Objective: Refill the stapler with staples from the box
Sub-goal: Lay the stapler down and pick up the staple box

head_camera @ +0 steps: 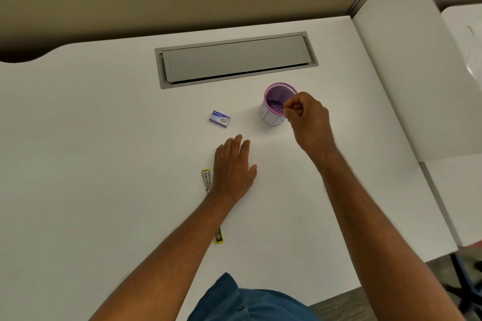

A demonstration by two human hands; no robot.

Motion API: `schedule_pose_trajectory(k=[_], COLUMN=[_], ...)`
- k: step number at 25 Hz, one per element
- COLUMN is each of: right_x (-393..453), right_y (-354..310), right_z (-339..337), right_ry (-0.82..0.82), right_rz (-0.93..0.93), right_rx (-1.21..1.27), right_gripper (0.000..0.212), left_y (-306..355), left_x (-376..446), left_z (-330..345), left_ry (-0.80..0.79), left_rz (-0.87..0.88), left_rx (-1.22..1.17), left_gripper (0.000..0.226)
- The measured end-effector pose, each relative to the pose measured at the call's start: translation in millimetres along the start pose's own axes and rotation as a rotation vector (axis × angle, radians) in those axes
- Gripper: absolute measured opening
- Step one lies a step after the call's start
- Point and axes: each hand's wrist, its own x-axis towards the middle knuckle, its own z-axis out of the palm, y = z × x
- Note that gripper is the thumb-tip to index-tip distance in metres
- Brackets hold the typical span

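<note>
The stapler (206,182) lies opened out flat on the white desk (104,151), a long metal strip with yellow-green ends. My left forearm hides its middle. My left hand (233,172) is spread just right of the stapler's far end, palm down and fingers straight, holding nothing. The small blue-and-white staple box (220,119) lies closed a short way beyond its fingertips. My right hand (305,117) hovers at the near right rim of a purple mesh cup (273,104), with its fingers curled and fingertips together. No object is visible between them.
A grey cable hatch (234,60) is set into the desk behind the box and cup. A white divider panel (417,73) stands along the right side. The desk's front edge runs close to my body, and my blue shirt (247,302) shows at the bottom.
</note>
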Motion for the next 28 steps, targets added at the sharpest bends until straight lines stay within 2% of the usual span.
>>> schedule_pose_trajectory(k=[3,8,16,20,23,26,28], right_x=[23,43,44,40,24,-11,-38], right_y=[1,4,8,5,0,-6,-4], right_z=[1,14,18,16,16,26,41], right_ry=[0.015,-0.078,-0.093,-0.070,-0.002,0.112,0.098], right_rz=[-0.097,-0.158,-0.150,-0.141,-0.101,-0.209,-0.249], right_rx=[-0.135,-0.333,-0.375,-0.357,-0.239,-0.083,-0.016], right_gripper=[0.008,0.011,0.019,0.020,0.020,0.012,0.012], left_y=[-2,-7,-10,-10,-9,-13,-24], left_x=[5,4,1,1,2,2,-1], left_z=[5,11,15,14,11,4,-5], left_ry=[0.001,0.043,0.044,0.040,0.018,0.011,0.056], left_rz=[0.023,0.045,0.060,0.060,0.051,0.078,0.058], left_rx=[0.032,0.010,0.012,0.015,0.011,0.011,0.002], left_gripper=[0.064,0.063,0.063,0.063,0.063,0.057,0.052])
